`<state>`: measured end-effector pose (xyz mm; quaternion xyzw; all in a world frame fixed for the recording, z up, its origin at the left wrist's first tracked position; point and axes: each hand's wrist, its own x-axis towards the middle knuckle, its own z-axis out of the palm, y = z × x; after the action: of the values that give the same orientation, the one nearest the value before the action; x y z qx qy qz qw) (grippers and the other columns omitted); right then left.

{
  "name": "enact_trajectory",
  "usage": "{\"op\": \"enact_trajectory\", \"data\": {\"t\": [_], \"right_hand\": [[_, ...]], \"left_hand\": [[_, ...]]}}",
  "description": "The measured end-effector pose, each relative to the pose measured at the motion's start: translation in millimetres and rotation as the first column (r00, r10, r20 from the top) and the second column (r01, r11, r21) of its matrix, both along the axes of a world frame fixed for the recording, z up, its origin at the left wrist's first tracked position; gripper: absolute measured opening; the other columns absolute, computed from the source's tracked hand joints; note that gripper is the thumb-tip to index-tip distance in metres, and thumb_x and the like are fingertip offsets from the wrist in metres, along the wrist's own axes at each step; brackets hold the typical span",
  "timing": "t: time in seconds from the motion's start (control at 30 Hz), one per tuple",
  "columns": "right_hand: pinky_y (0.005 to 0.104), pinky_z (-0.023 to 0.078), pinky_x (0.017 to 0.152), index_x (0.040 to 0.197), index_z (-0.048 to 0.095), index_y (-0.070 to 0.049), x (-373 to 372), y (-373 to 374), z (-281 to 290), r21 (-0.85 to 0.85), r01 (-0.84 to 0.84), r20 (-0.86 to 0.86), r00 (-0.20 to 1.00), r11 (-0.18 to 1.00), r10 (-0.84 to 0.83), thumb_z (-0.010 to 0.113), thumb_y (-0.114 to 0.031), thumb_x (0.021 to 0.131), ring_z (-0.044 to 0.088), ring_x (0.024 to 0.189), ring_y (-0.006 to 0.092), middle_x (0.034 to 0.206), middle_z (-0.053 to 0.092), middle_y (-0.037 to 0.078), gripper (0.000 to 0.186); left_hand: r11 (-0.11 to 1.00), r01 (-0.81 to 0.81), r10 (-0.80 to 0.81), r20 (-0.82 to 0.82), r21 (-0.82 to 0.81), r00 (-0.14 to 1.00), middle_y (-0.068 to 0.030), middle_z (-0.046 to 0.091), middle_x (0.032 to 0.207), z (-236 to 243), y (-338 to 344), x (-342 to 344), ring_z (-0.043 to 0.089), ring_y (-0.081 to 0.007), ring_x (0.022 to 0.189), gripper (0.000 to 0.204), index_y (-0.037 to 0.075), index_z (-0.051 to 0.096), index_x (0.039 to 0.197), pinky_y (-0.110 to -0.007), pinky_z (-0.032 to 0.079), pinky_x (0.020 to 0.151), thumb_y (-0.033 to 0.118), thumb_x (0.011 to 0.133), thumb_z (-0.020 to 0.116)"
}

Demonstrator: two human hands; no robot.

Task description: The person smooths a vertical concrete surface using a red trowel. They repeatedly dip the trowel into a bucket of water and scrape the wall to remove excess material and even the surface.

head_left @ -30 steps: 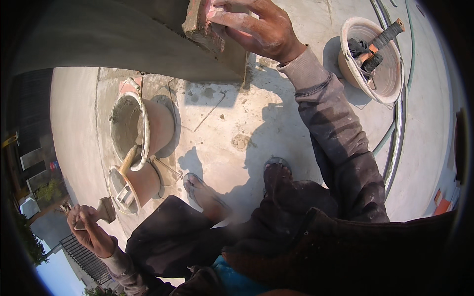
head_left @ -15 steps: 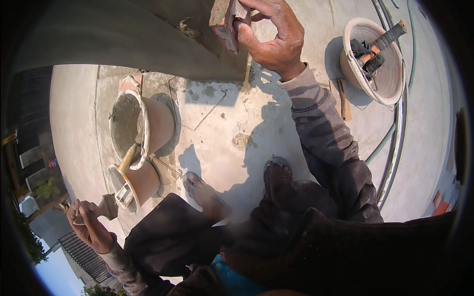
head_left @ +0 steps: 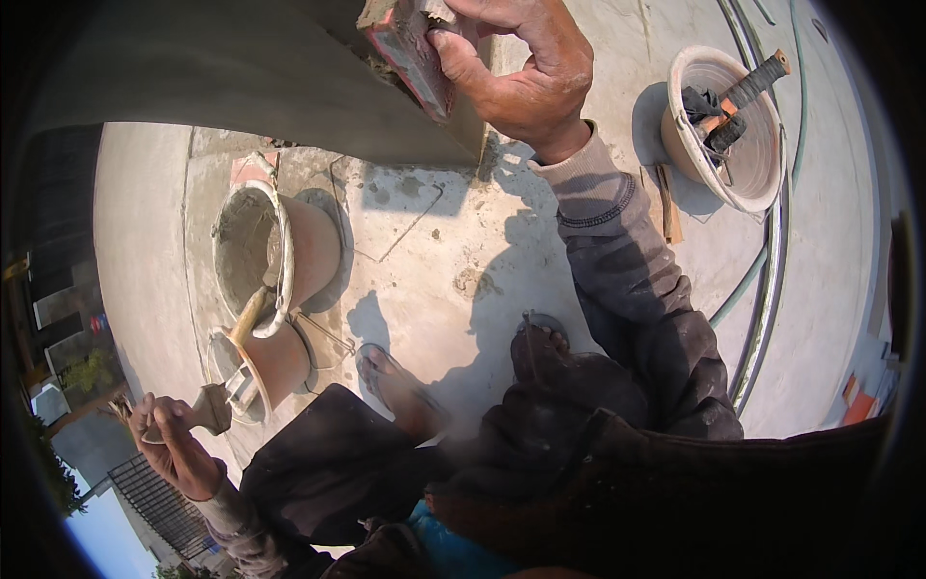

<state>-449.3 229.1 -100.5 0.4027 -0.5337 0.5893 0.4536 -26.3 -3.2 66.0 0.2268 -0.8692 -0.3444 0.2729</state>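
My right hand (head_left: 521,77) is closed round a flat, mortar-smeared piece (head_left: 403,53) with a pinkish-red edge, held against the upper part of a grey plastered block or column (head_left: 241,77); whether the piece is fixed to it I cannot tell. My thumb presses on the piece. Low at the left, my left hand (head_left: 181,439) grips a small flat-bladed tool (head_left: 212,407). Near it stand a bucket (head_left: 318,246) with grey mortar inside and a second bucket (head_left: 285,372) with a wooden-handled tool (head_left: 249,314) and other items.
A pale bucket (head_left: 757,183) holding tools with wrapped handles stands at the right beside thin wood strips (head_left: 670,212). Long metal lengths (head_left: 767,318) and a green hose (head_left: 738,288) lie along the right. My feet are on the concrete floor (head_left: 424,289) below.
My right hand has changed its grip, thumb now on the piece. The piece first shifted right, then back left and slightly down. My left hand has hardly moved.
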Motion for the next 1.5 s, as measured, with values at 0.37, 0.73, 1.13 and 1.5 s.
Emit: {"op": "enact_trajectory", "data": {"t": [0.37, 0.73, 1.13, 1.5], "right_hand": [[0.0353, 0.054, 0.075, 0.1, 0.071, -0.002, 6.7, 6.3, 31.2, 0.017, 0.044, 0.023, 0.999, 0.999, -0.044, 0.078, -0.002, 0.076, 0.068, 0.086, 0.0276, 0.094, 0.07, 0.014, 0.025], [0.0335, 0.053, 0.07, 0.104, 0.072, -0.004, 0.9, 11.2, 37.0, 0.068, 0.095, 0.101, 0.99, 0.993, -0.102, 0.076, -0.002, 0.077, 0.067, 0.083, 0.025, 0.095, 0.069, 0.011, 0.027], [0.03, 0.062, 0.081, 0.117, 0.069, -0.008, -5.8, 13.2, -4.1, 0.148, -0.09, 0.486, 0.874, 0.985, 0.007, 0.081, -0.002, 0.077, 0.069, 0.101, 0.0212, 0.115, 0.067, 0.01, 0.042], [0.0327, 0.057, 0.081, 0.107, 0.074, -0.006, -3.5, -0.1, 36.2, 0.081, 0.024, 0.046, 0.999, 0.996, -0.028, 0.081, -0.004, 0.075, 0.069, 0.095, 0.024, 0.106, 0.069, 0.012, 0.033]], "left_hand": [[1.0, -0.02, 0.02, -0.022, 0.006, 1.0, -0.0073, 0.055, 0.091, 1.6, -2.5, -0.3, 0.05, -0.0147, 0.084, 0.024, 0.0, 0.053, 0.127, -0.028, 0.042, 0.077, 0.01, 0.105, 0.05], [0.998, 0.004, -0.002, -0.032, 0.06, 0.999, -0.0072, 0.056, 0.091, -0.3, -1.1, -7.4, 0.051, -0.0146, 0.084, 0.026, 0.0, 0.052, 0.128, -0.029, 0.044, 0.078, 0.011, 0.105, 0.049], [0.998, -0.021, 0.024, -0.038, 0.065, 0.999, -0.0088, 0.055, 0.088, -0.3, 5.2, -13.8, 0.055, -0.017, 0.083, 0.027, -0.002, 0.051, 0.127, -0.034, 0.048, 0.082, 0.012, 0.104, 0.052], [0.996, -0.055, 0.058, -0.04, 0.067, 0.997, -0.0068, 0.056, 0.085, -4.3, 5.4, -13.8, 0.055, -0.0132, 0.078, 0.024, 0.001, 0.053, 0.124, -0.035, 0.053, 0.083, 0.015, 0.105, 0.052]]}}
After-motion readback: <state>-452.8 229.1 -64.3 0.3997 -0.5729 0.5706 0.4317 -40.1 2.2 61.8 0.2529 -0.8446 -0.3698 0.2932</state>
